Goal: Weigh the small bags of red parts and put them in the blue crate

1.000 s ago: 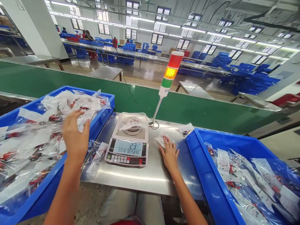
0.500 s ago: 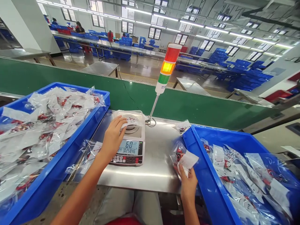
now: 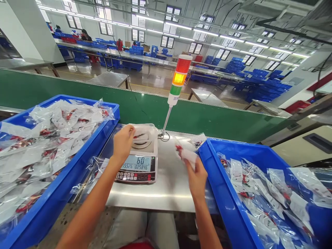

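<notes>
My left hand [image 3: 121,147] is closed in a pinch at the edge of a clear plastic bag [image 3: 141,137] over the pan of a digital scale [image 3: 155,169]. Something dark and red shows inside that bag; whether it rests on the pan I cannot tell. The scale's upper readout shows 60. My right hand [image 3: 198,178] grips another clear bag [image 3: 188,155], blurred, with a white label and a red item in it, above the steel table between the scale and the right tray. One more bag [image 3: 97,171] lies left of the scale, partly behind my left forearm.
A blue tray [image 3: 89,148] heaped with bagged items stands left, another blue tray [image 3: 223,204] with several bags right. A small bag [image 3: 198,140] lies by the right tray's corner. Behind the scale rises a signal tower [image 3: 178,79], amber lit. A green barrier [image 3: 220,117] runs across the back.
My right hand has moved up and left with its bag, towards the scale. My left hand's fingers, spread over the bag on the scale before, are now pinched on its edge.
</notes>
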`<state>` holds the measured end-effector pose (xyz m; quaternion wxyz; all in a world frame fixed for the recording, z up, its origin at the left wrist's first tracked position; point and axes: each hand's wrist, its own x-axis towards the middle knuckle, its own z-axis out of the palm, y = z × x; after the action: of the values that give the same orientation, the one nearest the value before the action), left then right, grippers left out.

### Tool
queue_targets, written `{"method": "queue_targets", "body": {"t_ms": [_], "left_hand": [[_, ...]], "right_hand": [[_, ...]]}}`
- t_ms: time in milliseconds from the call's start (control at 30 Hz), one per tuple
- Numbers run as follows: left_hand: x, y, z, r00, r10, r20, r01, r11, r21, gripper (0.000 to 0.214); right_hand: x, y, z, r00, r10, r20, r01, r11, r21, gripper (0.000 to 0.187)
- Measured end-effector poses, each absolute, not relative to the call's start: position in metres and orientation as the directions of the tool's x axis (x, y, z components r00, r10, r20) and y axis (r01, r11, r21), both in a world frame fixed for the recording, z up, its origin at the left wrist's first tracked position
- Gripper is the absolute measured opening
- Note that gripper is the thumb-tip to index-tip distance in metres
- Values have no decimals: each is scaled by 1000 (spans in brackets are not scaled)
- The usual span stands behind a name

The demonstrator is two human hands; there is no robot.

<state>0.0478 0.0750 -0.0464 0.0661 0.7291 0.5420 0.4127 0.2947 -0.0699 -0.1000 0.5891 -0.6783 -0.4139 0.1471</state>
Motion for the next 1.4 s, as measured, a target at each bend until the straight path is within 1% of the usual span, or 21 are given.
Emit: {"method": "queue_targets", "body": {"t_ms": [67,100,167,200,267,333,400,433,467,533,600,633,667,800,867,933,1033,1100,1167,1300,1400], "left_hand": [[31,71,-31,-130,825,549,741,-287,607,19],[19,66,-22,-234,798,556,726,-237,646,19],[-5,52,-6,-404,722,562,679,-176,713,18],[-16,43,0,-455,687,566,661,-165,732,18],[-33,22,6,-508,639,577,643,-164,748,19],[-38,0,5,-527,655,541,604,-159,781,22],[-27,-22,-3,-496,754,432,517,-144,844,28],[-17,-32,-9,-438,826,355,463,-131,876,30],[-4,-41,-16,-355,892,280,413,-119,903,31],[20,-55,-29,-136,976,170,348,-114,931,29],[35,-60,-41,54,992,110,343,-122,931,28],[38,-59,-45,91,991,99,360,-125,925,29],[37,-55,-47,84,992,98,384,-123,915,29],[16,-31,-46,-133,970,204,487,-116,866,29],[11,-19,-41,-156,945,287,528,-166,833,29],[12,-10,-35,-111,918,380,562,-257,786,29],[20,-2,-29,-31,879,475,592,-368,718,28],[26,2,-27,-8,869,495,596,-393,700,27],[30,6,-28,9,863,505,596,-410,690,27],[39,16,-33,79,846,527,618,-456,640,28],[46,25,-35,140,839,526,636,-483,601,27]], "right_hand": [[276,-31,-71,415,805,423,541,156,-827,32],[267,-13,-58,301,827,475,592,228,-773,29],[250,15,-41,103,852,514,663,327,-674,30],[243,23,-36,32,857,514,674,361,-644,30],[232,24,-35,-29,865,501,642,400,-654,28],[224,8,-44,0,889,457,525,389,-757,26],[215,-20,-60,7,943,332,298,315,-901,31],[212,-36,-70,-18,969,247,155,247,-957,37],[208,-52,-80,-53,985,163,15,164,-986,44],[208,-82,-100,-88,996,21,-195,3,-981,49],[219,-103,-117,-19,994,-104,-277,-105,-955,44],[230,-111,-124,44,987,-156,-285,-137,-949,41],[243,-117,-130,125,972,-197,-284,-155,-946,40],[302,-131,-147,468,846,-258,-254,-150,-955,46],[320,-135,-151,563,786,-257,-222,-155,-963,50],[330,-140,-149,610,755,-241,-157,-183,-970,53],[339,-149,-138,664,731,-156,58,-259,-964,58],[347,-156,-126,699,713,-54,257,-320,-912,58],[356,-161,-115,682,732,17,389,-342,-856,55],[368,-166,-102,630,773,72,484,-318,-815,56],[370,-167,-100,566,822,62,531,-306,-790,56]]}}
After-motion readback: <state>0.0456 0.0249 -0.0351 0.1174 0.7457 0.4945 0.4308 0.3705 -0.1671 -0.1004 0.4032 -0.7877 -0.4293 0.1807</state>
